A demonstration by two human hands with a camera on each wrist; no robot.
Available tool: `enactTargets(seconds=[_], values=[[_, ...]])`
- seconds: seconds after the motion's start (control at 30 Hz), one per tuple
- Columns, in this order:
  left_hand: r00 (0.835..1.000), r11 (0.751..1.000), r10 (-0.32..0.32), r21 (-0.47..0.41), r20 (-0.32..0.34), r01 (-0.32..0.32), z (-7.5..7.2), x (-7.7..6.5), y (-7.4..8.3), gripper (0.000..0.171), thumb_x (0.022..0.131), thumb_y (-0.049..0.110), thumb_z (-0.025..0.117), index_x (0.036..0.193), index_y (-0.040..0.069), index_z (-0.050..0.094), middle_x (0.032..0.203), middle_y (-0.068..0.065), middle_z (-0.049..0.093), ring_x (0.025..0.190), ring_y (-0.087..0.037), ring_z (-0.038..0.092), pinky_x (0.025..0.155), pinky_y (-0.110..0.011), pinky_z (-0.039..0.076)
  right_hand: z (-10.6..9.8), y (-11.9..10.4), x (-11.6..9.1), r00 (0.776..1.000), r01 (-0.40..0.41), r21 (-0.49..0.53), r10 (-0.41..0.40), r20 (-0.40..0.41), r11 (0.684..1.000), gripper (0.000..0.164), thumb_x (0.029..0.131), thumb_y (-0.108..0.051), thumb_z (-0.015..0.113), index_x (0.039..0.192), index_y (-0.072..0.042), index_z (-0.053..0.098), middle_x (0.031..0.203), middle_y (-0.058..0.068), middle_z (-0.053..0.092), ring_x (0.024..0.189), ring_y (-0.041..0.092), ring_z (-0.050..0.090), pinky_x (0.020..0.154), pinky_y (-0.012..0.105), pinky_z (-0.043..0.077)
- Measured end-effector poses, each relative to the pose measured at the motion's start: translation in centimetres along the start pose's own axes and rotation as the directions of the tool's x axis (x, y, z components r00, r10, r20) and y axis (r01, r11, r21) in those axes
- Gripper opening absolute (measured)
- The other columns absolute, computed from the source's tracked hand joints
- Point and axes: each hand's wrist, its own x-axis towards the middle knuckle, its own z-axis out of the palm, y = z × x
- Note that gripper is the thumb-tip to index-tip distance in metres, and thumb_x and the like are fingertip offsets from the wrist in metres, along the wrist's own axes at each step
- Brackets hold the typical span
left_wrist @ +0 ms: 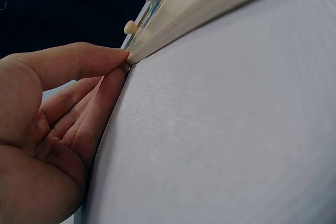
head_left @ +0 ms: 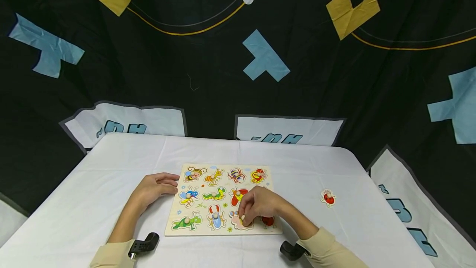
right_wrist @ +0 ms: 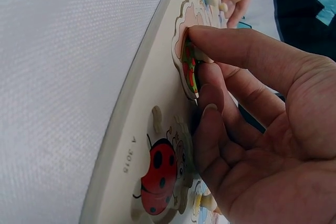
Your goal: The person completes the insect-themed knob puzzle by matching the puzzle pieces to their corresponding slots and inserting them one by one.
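A wooden peg puzzle board with insect pictures lies flat on the white table. My right hand pinches a puzzle piece, partly green with red spots, at the pink-lined recess in the front row. Fingers cover most of that piece. My left hand touches the board's left edge, thumb and index tips right at its side in the left wrist view. Beside the right hand is a recess with a printed ladybug. A loose red ladybug piece lies on the table, right of the board.
Several knobbed pieces sit in the board, among them a green caterpillar, a blue beetle and a grasshopper. A black curtain with blue and yellow shapes hangs behind the white table.
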Motion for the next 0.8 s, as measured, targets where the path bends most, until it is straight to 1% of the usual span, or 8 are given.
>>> enactTargets(seconds=[0.17, 0.33, 0.53, 0.7, 0.77, 0.8], values=[[1.000, 1.000, -0.002, 0.004, -0.007, 0.002, -0.07, -0.10, 0.03, 0.048, 0.073, 0.023, 0.079, 0.118, 0.013, 0.067, 0.099, 0.000, 0.071, 0.103, -0.019, 0.058, 0.095, -0.043, 0.037, 0.05, 0.05, 0.03, 1.000, -0.005, -0.005, 0.005, -0.002, 1.000, 0.017, 0.062, -0.009, 0.085, 0.073, -0.015, 0.072, 0.062, -0.001, 0.065, 0.057, 0.009, 0.056, 0.055, 0.026, 0.042], [1.000, 1.000, -0.005, -0.002, -0.004, 0.005, -0.03, -0.17, 0.15, 0.048, 0.073, 0.022, 0.079, 0.118, 0.012, 0.066, 0.099, -0.001, 0.072, 0.100, -0.018, 0.061, 0.095, -0.043, 0.037, 0.00, 0.13, 0.09, 1.000, 0.001, -0.014, -0.001, 0.001, 1.000, 0.017, 0.062, -0.010, 0.085, 0.073, -0.016, 0.073, 0.062, -0.002, 0.065, 0.057, 0.009, 0.056, 0.056, 0.026, 0.042], [1.000, 1.000, -0.008, 0.003, -0.004, 0.008, 0.05, -0.19, 0.29, 0.049, 0.073, 0.022, 0.079, 0.119, 0.012, 0.066, 0.099, -0.001, 0.071, 0.100, -0.018, 0.060, 0.094, -0.043, 0.037, -0.03, 0.28, 0.13, 1.000, 0.000, -0.012, 0.000, 0.008, 1.000, 0.017, 0.062, -0.011, 0.085, 0.074, -0.016, 0.073, 0.062, -0.002, 0.065, 0.058, 0.009, 0.057, 0.056, 0.027, 0.043], [1.000, 1.000, -0.009, 0.004, -0.002, 0.009, 0.02, -0.20, 0.39, 0.049, 0.073, 0.023, 0.079, 0.119, 0.012, 0.066, 0.099, -0.002, 0.071, 0.096, -0.017, 0.062, 0.092, -0.042, 0.038, 0.03, 0.31, 0.11, 1.000, 0.006, -0.018, -0.006, 0.002, 1.000, 0.017, 0.062, -0.011, 0.084, 0.074, -0.017, 0.073, 0.062, -0.003, 0.065, 0.058, 0.009, 0.057, 0.057, 0.026, 0.043], [1.000, 1.000, -0.020, 0.007, -0.008, 0.020, 0.07, -0.24, 0.39, 0.048, 0.073, 0.023, 0.079, 0.118, 0.013, 0.066, 0.098, -0.001, 0.071, 0.096, -0.016, 0.061, 0.091, -0.040, 0.038, 0.07, 0.32, 0.08, 1.000, 0.008, -0.018, -0.008, 0.000, 1.000, 0.017, 0.062, -0.011, 0.084, 0.074, -0.017, 0.073, 0.063, -0.002, 0.064, 0.058, 0.009, 0.057, 0.057, 0.026, 0.043], [1.000, 1.000, -0.015, 0.009, -0.003, 0.015, 0.07, -0.27, 0.40, 0.048, 0.074, 0.023, 0.078, 0.119, 0.012, 0.066, 0.099, -0.001, 0.071, 0.097, -0.017, 0.061, 0.091, -0.041, 0.038, 0.08, 0.31, 0.06, 1.000, 0.008, -0.017, -0.009, -0.001, 1.000, 0.017, 0.062, -0.011, 0.084, 0.074, -0.017, 0.074, 0.063, -0.002, 0.065, 0.058, 0.009, 0.057, 0.057, 0.026, 0.043]])
